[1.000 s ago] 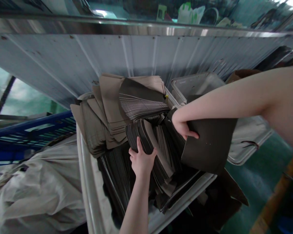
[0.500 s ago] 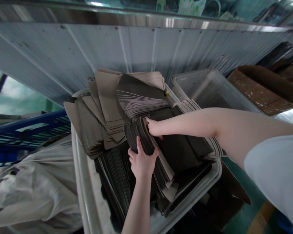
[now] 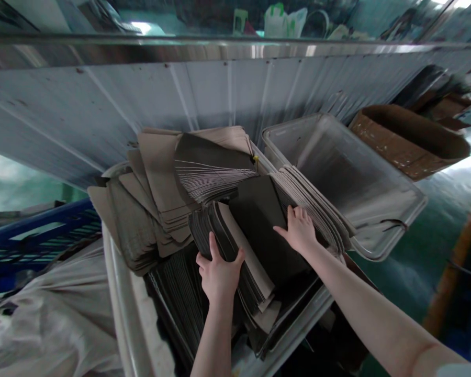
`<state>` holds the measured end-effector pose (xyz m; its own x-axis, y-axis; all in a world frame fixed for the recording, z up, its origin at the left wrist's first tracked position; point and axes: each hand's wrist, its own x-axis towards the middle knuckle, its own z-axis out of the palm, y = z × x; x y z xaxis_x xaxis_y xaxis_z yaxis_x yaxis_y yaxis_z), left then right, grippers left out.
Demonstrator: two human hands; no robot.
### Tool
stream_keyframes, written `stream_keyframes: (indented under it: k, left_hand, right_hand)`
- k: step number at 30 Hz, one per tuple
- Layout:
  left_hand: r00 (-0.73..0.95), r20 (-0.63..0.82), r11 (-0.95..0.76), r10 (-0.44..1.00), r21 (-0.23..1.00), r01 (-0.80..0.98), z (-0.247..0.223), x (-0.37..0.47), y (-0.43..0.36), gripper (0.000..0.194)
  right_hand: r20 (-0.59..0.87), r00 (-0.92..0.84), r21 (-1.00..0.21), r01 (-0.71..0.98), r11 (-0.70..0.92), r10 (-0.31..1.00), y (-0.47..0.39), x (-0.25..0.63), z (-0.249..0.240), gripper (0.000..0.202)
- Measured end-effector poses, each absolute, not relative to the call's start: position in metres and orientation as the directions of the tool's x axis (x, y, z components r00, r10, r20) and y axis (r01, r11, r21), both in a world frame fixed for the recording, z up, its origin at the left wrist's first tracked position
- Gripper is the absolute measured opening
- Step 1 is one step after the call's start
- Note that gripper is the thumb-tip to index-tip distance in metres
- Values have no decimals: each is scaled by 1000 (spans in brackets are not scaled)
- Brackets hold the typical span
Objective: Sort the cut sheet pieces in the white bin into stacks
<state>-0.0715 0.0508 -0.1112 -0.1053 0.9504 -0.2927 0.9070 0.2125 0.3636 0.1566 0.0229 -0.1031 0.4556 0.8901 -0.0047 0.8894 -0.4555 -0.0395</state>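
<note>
A white bin holds stacks of dark and beige flat sheets. My left hand lies with spread fingers on a bundle of dark sheets near the middle, beside a beige strip. To the right, my right hand rests with its fingers apart at the edge of a dark flat stack. Right of that hand stands a row of light-edged sheets. Behind both hands, a fanned dark stack overlaps beige sheets.
An open clear bin stands at the right, with a brown container beyond it. A blue crate and pale cloth are at the left. A ribbed metal wall runs behind.
My right hand has left the beige strip beside my left hand and moved right, onto the dark stack's edge. My left hand stays on its bundle. The view has shifted right.
</note>
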Motion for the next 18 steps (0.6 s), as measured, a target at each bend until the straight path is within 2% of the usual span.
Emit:
stream_keyframes:
  k: [2, 7, 11, 14, 18]
  left_hand:
    - [-104, -295, 211, 950, 357, 910, -110, -71, 51, 95]
    - [-103, -300, 211, 948, 356, 910, -106, -71, 51, 94]
    - [-101, -312, 216, 945, 362, 907, -106, -72, 52, 95]
    - [-102, -305, 214, 947, 363, 907, -106, -71, 52, 95]
    - [-105, -308, 216, 946, 352, 911, -106, -70, 53, 95]
  right_hand:
    - [8, 448, -16, 894, -448, 894, 28, 144, -109, 70]
    - [-60, 374, -34, 926, -377, 925, 16, 140, -110, 58]
    - [-68, 324, -34, 945, -326, 944, -16, 137, -104, 71]
    - [-63, 369, -106, 921, -374, 927, -17, 128, -105, 65]
    - [-99, 509, -174, 837, -518, 855, 14, 117, -116, 60]
